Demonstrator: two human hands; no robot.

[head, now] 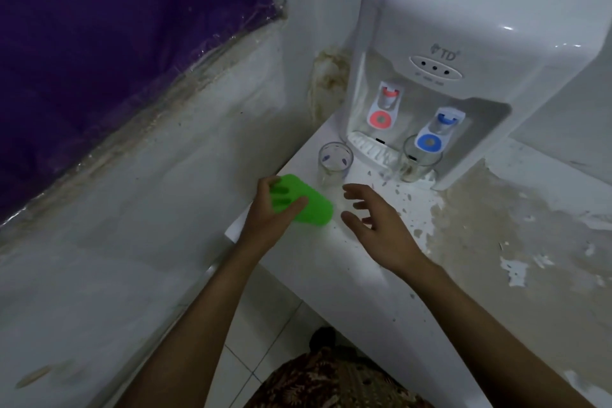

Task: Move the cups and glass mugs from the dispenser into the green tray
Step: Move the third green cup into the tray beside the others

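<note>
The left hand (281,209) grips a green cup (303,202) in front of the dispenser (463,43); the right hand (374,215) hovers open. A glass tumbler (335,162) and a glass mug (419,159) wait at its drip tray, and no green tray shows, so most work seems left.

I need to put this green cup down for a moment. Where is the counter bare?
Bare white counter lies nearer you than the open right hand. It is crowded by the white water dispenser: a clear glass tumbler and a glass mug.

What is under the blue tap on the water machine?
A clear glass mug stands right below the blue tap, on the edge of the drip tray. It looks empty, though blur makes that uncertain. The mug hides the tray part behind it.
</note>
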